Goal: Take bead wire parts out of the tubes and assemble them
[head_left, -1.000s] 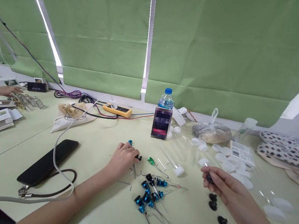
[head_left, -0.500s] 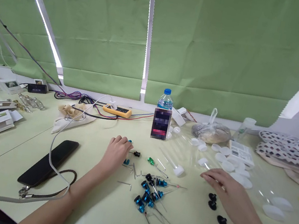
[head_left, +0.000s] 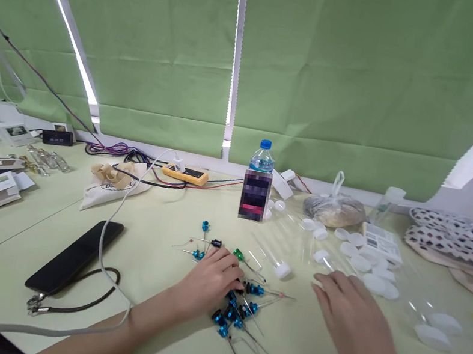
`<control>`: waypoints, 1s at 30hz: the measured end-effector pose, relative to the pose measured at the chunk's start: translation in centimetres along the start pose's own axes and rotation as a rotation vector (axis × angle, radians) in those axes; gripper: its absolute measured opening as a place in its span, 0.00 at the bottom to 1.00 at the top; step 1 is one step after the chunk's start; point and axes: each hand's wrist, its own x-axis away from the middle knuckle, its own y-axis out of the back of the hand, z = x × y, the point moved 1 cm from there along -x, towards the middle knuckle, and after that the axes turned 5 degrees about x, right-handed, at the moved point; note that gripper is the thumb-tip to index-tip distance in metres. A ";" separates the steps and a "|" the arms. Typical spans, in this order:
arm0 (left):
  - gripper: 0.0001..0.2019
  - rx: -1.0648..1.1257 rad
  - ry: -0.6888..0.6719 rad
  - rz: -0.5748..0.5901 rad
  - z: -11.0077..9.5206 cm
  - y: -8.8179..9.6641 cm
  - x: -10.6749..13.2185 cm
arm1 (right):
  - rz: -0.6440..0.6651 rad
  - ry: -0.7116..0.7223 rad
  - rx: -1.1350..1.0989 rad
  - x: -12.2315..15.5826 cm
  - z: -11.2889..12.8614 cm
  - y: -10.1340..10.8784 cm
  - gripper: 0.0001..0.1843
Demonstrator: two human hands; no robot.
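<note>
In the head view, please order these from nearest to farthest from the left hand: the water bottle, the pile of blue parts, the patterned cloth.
1. The pile of blue parts, right at the fingers of the left hand.
2. The water bottle, beyond the hand, at the back of the table.
3. The patterned cloth, far right, at the back.

walls: green blinds [head_left: 328,71] | light: bright slits between | furniture: pale table [head_left: 157,212]

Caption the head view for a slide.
Left hand touches a pile of blue components while right hand lies palm down on the table.
</note>
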 end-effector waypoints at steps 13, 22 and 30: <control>0.09 0.054 0.015 -0.057 0.3 -0.6 0.0 | 0.172 0.103 -0.075 1.0 3.4 -1.6 0.15; 0.07 0.156 -0.033 -0.167 -1.0 0.5 -0.3 | 0.220 -0.140 -0.414 0.6 4.9 0.8 0.11; 0.09 0.234 -0.086 -0.204 -3.9 0.4 0.2 | 0.097 -0.133 -1.035 1.9 7.3 1.4 0.09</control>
